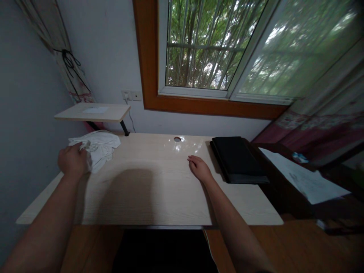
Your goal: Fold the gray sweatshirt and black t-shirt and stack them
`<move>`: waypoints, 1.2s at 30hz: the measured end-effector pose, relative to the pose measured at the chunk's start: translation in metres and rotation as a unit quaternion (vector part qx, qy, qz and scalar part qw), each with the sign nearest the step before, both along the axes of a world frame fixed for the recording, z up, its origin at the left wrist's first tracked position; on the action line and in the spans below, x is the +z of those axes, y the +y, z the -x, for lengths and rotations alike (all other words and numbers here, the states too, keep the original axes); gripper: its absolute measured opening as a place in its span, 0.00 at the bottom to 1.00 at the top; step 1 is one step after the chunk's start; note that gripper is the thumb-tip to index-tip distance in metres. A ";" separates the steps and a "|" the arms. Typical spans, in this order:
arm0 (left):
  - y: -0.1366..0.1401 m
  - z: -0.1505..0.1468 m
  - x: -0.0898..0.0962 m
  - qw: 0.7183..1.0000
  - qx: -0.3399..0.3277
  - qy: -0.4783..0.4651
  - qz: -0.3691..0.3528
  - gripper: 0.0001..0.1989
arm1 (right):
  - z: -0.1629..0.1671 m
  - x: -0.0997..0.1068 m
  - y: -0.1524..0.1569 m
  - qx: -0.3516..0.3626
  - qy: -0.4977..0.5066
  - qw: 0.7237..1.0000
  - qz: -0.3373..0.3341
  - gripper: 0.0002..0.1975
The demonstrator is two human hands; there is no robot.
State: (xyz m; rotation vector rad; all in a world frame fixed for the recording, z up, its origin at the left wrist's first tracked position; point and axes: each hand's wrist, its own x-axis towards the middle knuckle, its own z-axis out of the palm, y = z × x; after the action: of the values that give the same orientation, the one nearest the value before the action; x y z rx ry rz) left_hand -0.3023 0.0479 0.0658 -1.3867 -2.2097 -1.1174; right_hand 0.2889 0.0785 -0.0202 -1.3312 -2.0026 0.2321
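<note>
At the left of the pale wooden desk (170, 182), my left hand (73, 161) is closed on the edge of a crumpled white cloth (102, 146). Most of the cloth lies bunched on the desk below a small raised shelf. My right hand (200, 168) rests on the desktop right of the middle with nothing in it, its fingers loosely stretched and pointing left. Beside it, to the right, lies a flat black case or folder (237, 159), apart from the hand.
The raised shelf (113, 113) stands on dark legs at the back left, with a pale sheet on it. A round cable hole (177, 139) sits near the desk's back edge. Right of the desk, a large white sheet (304, 176) covers part of a dark surface. A window (210, 45) is ahead.
</note>
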 end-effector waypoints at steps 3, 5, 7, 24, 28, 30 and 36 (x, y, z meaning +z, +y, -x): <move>0.002 -0.022 0.015 1.000 -0.021 0.022 -0.005 0.23 | 0.000 0.000 0.000 0.002 0.001 1.000 -0.005 0.15; 0.004 -0.039 0.026 0.998 -0.045 0.003 -0.046 0.22 | 0.000 0.000 0.000 0.003 -0.001 1.000 -0.009 0.16; 0.003 -0.058 0.040 0.994 -0.065 -0.017 -0.087 0.22 | 0.000 -0.001 0.000 0.003 -0.001 1.000 -0.013 0.16; -0.028 -0.240 0.048 0.781 -0.602 -0.161 0.045 0.10 | 0.010 0.019 -0.018 0.053 -0.108 0.992 -0.023 0.23; -0.048 -0.293 0.035 0.670 -0.726 -0.112 0.104 0.12 | 0.016 0.032 -0.030 0.098 -0.129 0.986 -0.037 0.36; -0.060 -0.317 0.029 0.615 -0.770 -0.110 0.129 0.13 | 0.017 0.034 -0.033 0.120 -0.136 0.982 -0.045 0.38; -0.083 -0.361 0.015 0.544 -0.795 -0.205 0.175 0.13 | 0.019 0.034 -0.037 0.174 -0.181 0.966 -0.052 0.32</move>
State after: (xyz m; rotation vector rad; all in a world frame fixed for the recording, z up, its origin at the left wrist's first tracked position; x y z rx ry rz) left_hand 0.0590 -0.0354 0.0812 -3.8299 -0.6261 -1.3799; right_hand 0.2702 0.0418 0.0139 -1.0012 -2.5194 0.0419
